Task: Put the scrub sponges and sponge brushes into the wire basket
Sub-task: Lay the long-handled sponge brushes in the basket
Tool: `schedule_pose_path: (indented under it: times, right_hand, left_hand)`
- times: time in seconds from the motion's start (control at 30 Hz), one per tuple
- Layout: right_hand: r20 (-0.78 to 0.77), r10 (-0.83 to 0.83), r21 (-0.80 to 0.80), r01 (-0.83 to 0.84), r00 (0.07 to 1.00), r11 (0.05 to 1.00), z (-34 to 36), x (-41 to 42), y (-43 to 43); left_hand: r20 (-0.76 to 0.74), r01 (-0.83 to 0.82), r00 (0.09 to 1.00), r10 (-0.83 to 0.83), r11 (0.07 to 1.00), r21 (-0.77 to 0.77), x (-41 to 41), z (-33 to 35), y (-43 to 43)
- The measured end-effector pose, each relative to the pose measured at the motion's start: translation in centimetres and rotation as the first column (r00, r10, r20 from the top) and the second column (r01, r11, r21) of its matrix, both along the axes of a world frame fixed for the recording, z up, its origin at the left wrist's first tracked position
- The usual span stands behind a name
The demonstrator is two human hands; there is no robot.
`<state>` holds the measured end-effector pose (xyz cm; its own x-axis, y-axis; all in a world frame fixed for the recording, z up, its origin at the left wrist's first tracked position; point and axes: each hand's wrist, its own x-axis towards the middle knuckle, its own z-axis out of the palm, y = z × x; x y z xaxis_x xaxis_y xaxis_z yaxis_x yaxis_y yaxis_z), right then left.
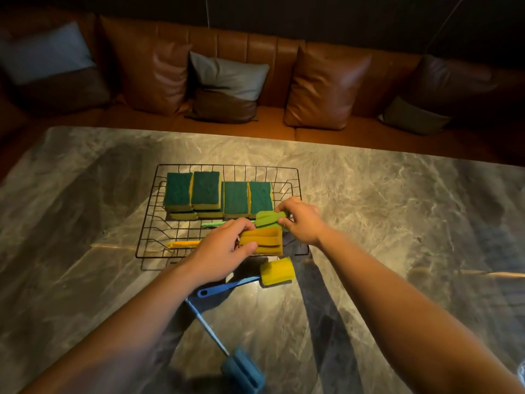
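Head view: my left hand (224, 251) grips the yellow brush (262, 240), my right hand (301, 223) pinches the green brush (270, 218) over the wire basket (147, 223); I should lay both flat beside the 4 sponges (218, 194).

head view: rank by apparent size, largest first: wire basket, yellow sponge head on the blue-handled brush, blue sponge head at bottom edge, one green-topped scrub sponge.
1. wire basket
2. green-topped scrub sponge
3. Unsure: yellow sponge head and blue sponge head look alike; the blue one is nearer the camera and blurred.

Dim room: marble table (369, 194), leather sofa (255, 52), cushions (227, 75).
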<state>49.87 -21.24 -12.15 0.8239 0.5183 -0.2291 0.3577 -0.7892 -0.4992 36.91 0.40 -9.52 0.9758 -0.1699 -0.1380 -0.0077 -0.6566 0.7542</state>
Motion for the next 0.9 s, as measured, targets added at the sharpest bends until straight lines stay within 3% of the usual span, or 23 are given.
schedule_pose_path:
  times: [0.2,0.53,0.9]
  right_hand:
    - [-0.047,-0.031,0.073,0.034,0.998,0.997,-2.4,0.2,0.0]
    - [0.015,-0.032,0.130,0.030,0.999,0.991,-4.0,0.5,-0.7]
    - [-0.028,0.003,0.135,0.001,1.000,0.991,-4.1,-0.1,-1.2]
  left_hand:
    - [-0.058,-0.068,0.996,0.071,0.996,0.051,2.8,-2.7,0.2]
    - [-0.231,-0.014,0.972,0.033,0.996,0.085,5.7,-6.4,-1.6]
    - [-0.247,-0.105,0.957,0.150,0.977,0.188,7.4,-7.8,-3.5]
